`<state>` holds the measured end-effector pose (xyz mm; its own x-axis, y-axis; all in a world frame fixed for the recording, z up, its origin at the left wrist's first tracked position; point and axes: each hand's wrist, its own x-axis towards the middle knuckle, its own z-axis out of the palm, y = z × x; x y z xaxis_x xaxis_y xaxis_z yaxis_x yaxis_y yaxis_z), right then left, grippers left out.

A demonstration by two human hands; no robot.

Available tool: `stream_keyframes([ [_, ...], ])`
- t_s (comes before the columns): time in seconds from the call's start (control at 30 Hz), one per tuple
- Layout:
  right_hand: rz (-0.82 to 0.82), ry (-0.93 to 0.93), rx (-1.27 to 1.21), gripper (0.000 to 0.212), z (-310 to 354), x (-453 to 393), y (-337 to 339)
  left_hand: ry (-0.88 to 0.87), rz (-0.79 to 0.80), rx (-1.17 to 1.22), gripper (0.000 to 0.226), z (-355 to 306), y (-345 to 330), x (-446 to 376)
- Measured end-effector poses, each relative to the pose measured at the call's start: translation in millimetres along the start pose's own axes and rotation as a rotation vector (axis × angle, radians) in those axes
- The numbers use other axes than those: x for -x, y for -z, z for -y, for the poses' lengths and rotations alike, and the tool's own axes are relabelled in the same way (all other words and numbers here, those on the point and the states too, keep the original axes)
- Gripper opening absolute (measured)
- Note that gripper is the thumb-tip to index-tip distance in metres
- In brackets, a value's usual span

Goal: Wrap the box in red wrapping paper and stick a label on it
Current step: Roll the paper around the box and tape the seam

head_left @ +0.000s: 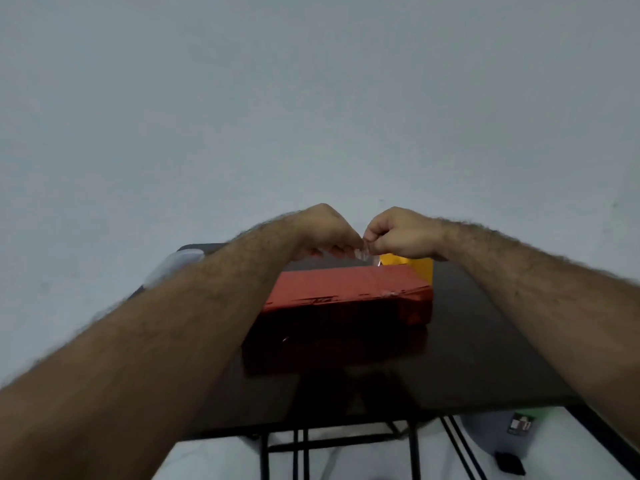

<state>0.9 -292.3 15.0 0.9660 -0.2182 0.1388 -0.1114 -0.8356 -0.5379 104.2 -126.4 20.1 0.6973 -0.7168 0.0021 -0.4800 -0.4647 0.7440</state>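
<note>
At the far left edge of the dark glossy worktop [485, 341] a pale rounded object [175, 266] shows partly behind the left forearm, too blurred to identify; the left hand [322, 230] is raised above the far side of the worktop, its fingers curled downward with the tips drawn together on a small piece of clear tape [363, 252]; below and just near of the hands lies the rectangular box wrapped in red paper [346, 296], flat on the middle of the worktop, a ragged paper seam running along its near top edge; the right hand [401, 235] meets the left one above the far edge of the box, fingers curled into a loose fist and thumb and forefinger pinching the same clear tape; just beyond the far right corner of the box a yellow object [420, 266] rests on the worktop, partly hidden by the right hand; under the near right edge of the worktop a grey object [498, 434] stands on the floor.
</note>
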Motion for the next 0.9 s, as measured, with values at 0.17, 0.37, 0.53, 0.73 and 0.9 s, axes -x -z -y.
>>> stream_keyframes([
  [0.17,0.016,0.040,-0.128,0.006,28,1,-25,0.016,-0.044,0.050,0.022,31,22,43],
  [0.37,0.096,-0.019,-0.193,0.025,48,-4,-51,-0.012,-0.039,0.055,0.006,54,33,73],
  [0.53,0.152,-0.012,-0.202,0.016,58,-7,-57,0.066,-0.075,0.022,0.013,64,41,82],
  [0.73,-0.083,-0.182,-0.533,0.023,42,-14,-69,0.219,-0.162,0.370,0.009,74,40,82],
  [0.9,-0.195,0.036,-0.281,0.011,6,0,-87,0.208,-0.052,0.868,0.016,74,19,74],
])
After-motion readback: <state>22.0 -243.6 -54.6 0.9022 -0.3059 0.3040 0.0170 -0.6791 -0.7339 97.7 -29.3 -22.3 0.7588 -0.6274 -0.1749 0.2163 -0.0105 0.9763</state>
